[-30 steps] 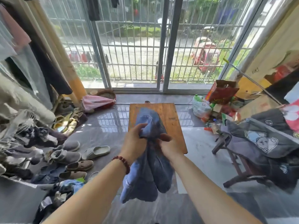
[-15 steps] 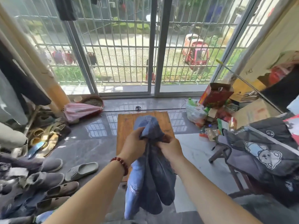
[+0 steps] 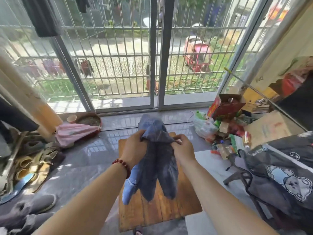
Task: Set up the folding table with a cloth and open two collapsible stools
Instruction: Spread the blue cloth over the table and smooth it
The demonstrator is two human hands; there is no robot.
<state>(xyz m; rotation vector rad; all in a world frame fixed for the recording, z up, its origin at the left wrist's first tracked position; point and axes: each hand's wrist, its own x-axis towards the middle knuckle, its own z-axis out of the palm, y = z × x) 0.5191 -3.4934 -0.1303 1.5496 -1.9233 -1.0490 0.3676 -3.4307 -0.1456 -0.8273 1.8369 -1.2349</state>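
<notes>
Head view: a person's arms reached out over the wooden folding table (image 3: 160, 212), which stood on the grey floor.
Left hand (image 3: 135, 146): fingers curled round a bunched fold near the top of the blue cloth (image 3: 157, 167).
Right hand (image 3: 183, 150): fingertips and thumb pinched the cloth's other side.
Blue cloth: hung crumpled between both hands, its ends dangling over the tabletop.

Your left hand (image 3: 133, 148) gripped the bunched blue cloth (image 3: 157, 170) near its top, and your right hand (image 3: 183, 150) pinched the edge opposite. The cloth hung in folds over the wooden surface (image 3: 169, 212), which stood on the tiled floor (image 3: 81, 160). A red bead bracelet (image 3: 122, 165) circled your left wrist. Shoes (image 3: 33, 161) lay to the left.
</notes>
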